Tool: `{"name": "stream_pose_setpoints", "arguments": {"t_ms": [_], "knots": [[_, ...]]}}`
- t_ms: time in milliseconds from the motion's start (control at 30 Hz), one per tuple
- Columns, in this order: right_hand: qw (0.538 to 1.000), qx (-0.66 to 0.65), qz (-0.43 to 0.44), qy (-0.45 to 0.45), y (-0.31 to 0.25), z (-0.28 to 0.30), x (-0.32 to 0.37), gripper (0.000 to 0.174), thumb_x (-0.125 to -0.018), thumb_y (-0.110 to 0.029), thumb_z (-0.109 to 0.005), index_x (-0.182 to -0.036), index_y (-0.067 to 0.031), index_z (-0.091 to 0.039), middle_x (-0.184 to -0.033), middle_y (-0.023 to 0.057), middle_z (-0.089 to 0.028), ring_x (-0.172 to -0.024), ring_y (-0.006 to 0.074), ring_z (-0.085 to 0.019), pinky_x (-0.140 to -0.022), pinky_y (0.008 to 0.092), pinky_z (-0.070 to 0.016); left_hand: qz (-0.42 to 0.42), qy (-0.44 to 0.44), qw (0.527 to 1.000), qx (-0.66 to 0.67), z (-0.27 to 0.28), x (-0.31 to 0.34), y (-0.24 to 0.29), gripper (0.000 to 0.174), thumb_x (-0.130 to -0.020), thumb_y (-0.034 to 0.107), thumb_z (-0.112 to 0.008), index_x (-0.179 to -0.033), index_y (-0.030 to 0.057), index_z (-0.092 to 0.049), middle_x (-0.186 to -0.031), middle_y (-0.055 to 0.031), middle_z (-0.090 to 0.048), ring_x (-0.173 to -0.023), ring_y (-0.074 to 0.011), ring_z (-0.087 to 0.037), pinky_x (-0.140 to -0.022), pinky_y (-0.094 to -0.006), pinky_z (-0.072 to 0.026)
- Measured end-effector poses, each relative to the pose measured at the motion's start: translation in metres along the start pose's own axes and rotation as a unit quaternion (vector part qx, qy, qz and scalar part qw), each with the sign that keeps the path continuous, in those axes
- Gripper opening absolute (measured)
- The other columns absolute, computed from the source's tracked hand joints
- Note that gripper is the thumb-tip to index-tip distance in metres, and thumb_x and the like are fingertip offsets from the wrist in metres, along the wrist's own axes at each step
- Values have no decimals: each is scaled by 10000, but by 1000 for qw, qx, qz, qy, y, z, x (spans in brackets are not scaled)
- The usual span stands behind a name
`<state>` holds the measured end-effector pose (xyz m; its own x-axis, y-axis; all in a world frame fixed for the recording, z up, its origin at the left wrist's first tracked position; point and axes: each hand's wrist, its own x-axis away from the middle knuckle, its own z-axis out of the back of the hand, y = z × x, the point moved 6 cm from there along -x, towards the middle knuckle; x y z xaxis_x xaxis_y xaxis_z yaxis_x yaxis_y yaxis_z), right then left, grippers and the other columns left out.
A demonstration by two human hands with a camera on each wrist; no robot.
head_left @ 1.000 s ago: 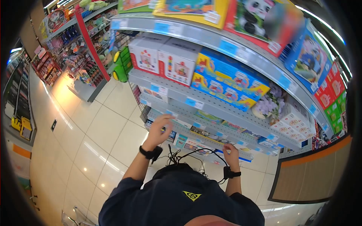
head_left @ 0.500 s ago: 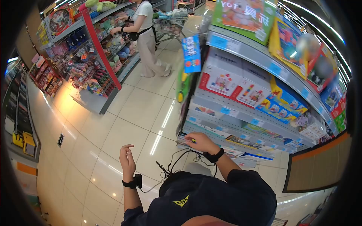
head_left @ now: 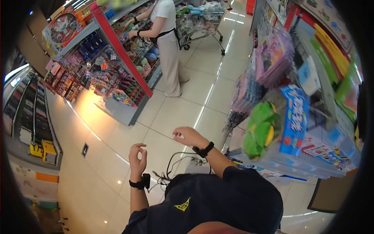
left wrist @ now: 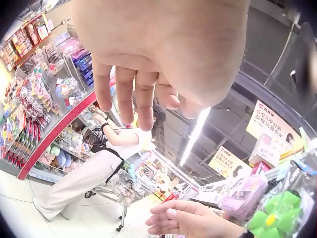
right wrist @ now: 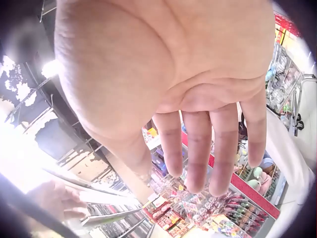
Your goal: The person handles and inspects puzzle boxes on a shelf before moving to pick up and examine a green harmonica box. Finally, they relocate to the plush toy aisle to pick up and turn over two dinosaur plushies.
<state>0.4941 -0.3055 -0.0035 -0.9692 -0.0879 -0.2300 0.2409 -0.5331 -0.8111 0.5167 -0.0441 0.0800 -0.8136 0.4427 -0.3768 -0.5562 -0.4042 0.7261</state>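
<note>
My left hand [head_left: 137, 160] is held up in front of my body with loosely bent fingers and nothing in them. To its right, my right hand [head_left: 190, 137] hangs over the floor, also empty, its fingers relaxed. The left wrist view shows the left palm [left wrist: 163, 44] with fingers pointing down, the other hand below it. In the right wrist view the right palm [right wrist: 163, 69] faces the camera, fingers apart. Nearest on the right are a green pinwheel-like toy [head_left: 260, 130] and a blue packet [head_left: 295, 121] hanging at the shelf end.
A person [head_left: 169, 50] in light clothes stands at a shelf of plush toys, beside a loaded shopping cart [head_left: 200, 21]. A red-edged shelf end [head_left: 122, 50] with small hanging goods stands ahead left. Toy shelving [head_left: 331, 128] runs along my right. Black cables [head_left: 169, 167] hang near my body.
The view has swung left, so the toy shelf has moved to the right edge and the aisle with the person and cart has come in. Both hands have moved away from the shelf, empty.
</note>
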Motion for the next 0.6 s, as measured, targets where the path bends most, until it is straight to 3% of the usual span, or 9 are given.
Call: {"name": "stream_pose_setpoints", "arguments": {"t_ms": [167, 267, 333, 400, 500, 600], "knots": [[998, -22, 0, 59, 24, 42, -135, 252, -904, -220, -691, -1049, -13, -681, -963, 148, -721, -863, 277, -698, -790, 368, -557, 10, 35, 999, -21, 35, -105, -62, 112, -877, 32, -633, -817, 16, -540, -1041, -152, -692, -1002, -310, -637, -909, -402, -479], [994, -18, -22, 106, 50, 87, -186, 242, -900, -188, -694, -1060, -7, -681, -961, 149, -722, -868, 258, -704, -792, 349, -556, 11, 65, 997, -32, 37, -155, -116, 115, -895, 36, -622, -814, 11, -545, -1015, -152, -691, -970, -296, -643, -895, -393, -486], [987, -34, -43, 153, 87, 116, -203, 241, -890, -190, -696, -1051, -10, -684, -947, 151, -720, -852, 264, -702, -786, 355, -556, 57, 65, 996, -16, 27, -192, -167, 125, -911, 35, -608, -809, 7, -543, -991, -147, -688, -945, -277, -642, -874, -382, -493], [974, -35, -84, 209, 129, 144, -203, 237, -877, -180, -702, -1040, -8, -687, -927, 152, -716, -832, 265, -701, -778, 355, -555, 81, 41, 996, 18, 0, -243, -212, 128, -920, 38, -609, -812, -2, -554, -958, -137, -688, -918, -257, -642, -855, -361, -496], [951, 19, -158, 267, 186, 186, -190, 235, -876, -178, -707, -1018, 7, -686, -911, 154, -719, -835, 264, -710, -771, 351, -555, 28, -43, 998, 33, -59, -347, -246, 108, -913, 57, -640, -839, -16, -610, -913, -130, -688, -871, -260, -650, -831, -335, -500], [921, 73, -238, 301, 213, 225, -167, 234, -875, -181, -709, -1016, 5, -688, -912, 151, -723, -839, 267, -713, -773, 352, -557, -27, -153, 985, 76, -133, -455, -228, 92, -906, 61, -649, -864, -19, -630, -911, -137, -688, -874, -277, -655, -822, -339, -502]]}}
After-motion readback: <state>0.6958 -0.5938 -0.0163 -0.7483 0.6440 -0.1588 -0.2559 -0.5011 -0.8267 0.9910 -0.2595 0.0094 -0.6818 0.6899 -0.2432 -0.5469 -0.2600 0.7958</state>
